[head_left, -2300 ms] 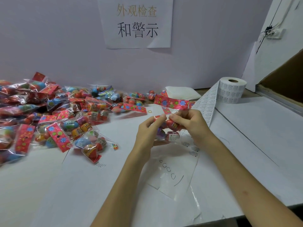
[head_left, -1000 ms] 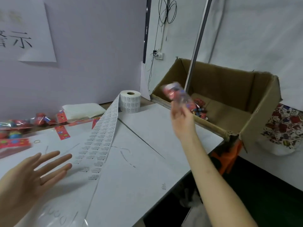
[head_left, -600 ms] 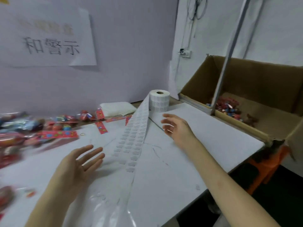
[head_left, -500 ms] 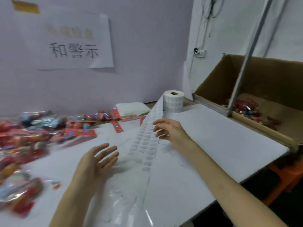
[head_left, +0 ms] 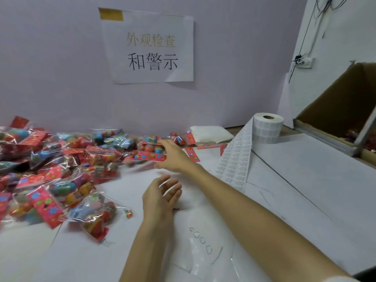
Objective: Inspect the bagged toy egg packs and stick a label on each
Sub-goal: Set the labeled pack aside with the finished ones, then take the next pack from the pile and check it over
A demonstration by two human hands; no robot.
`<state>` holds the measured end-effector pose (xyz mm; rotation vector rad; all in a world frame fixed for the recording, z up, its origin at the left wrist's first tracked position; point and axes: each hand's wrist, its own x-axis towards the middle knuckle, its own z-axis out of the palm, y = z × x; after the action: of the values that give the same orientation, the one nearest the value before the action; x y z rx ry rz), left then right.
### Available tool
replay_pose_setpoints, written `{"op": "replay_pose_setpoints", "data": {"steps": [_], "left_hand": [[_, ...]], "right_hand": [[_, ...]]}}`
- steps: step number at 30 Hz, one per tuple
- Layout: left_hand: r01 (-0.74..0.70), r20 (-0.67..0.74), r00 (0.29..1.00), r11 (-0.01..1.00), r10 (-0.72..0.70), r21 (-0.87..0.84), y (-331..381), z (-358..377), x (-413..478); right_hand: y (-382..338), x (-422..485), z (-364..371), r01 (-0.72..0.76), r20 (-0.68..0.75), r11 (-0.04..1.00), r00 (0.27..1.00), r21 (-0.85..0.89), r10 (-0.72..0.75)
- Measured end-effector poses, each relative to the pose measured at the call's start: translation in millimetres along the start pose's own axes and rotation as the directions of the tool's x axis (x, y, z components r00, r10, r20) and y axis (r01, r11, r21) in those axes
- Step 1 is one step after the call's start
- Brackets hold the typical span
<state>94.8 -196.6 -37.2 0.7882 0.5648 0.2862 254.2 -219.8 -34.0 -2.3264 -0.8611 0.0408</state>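
Note:
A heap of bagged toy egg packs [head_left: 61,169], clear bags with red flowered header cards, covers the left of the white table [head_left: 305,190]. My right hand [head_left: 173,157] stretches to the heap's right edge with straight fingers over one pack [head_left: 150,156]; it grips nothing that I can see. My left hand [head_left: 160,196] hovers open and empty just above the table, nearer to me. The label roll [head_left: 268,129] stands at the back right, and its strip of labels [head_left: 236,159] trails down toward me, right of my right forearm.
An open cardboard box [head_left: 335,110] holding a few packs stands off the table's right edge. A folded white stack [head_left: 211,133] lies by the wall. A clear plastic sheet [head_left: 203,247] lies on the table near me. A paper sign [head_left: 150,47] hangs on the wall.
My right hand dropped the pack it held into the box on the right, then swung back left to the heap. The view turned left with it. My left hand stayed open.

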Motion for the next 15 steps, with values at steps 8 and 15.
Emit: {"op": "replay_pose_setpoints", "data": {"steps": [8, 15], "left_hand": [[0.049, 0.015, 0.999, 0.998, -0.048, -0.045, 2, 0, 3], [-0.060, -0.073, 0.996, 0.990, 0.050, -0.129, 4, 2, 3]], "right_hand": [[5, 19, 8, 0.043, -0.295, 0.999, 0.955, -0.013, -0.045], [0, -45, -59, 0.105, -0.286, 0.733, 0.950, 0.672, 0.127]]}}
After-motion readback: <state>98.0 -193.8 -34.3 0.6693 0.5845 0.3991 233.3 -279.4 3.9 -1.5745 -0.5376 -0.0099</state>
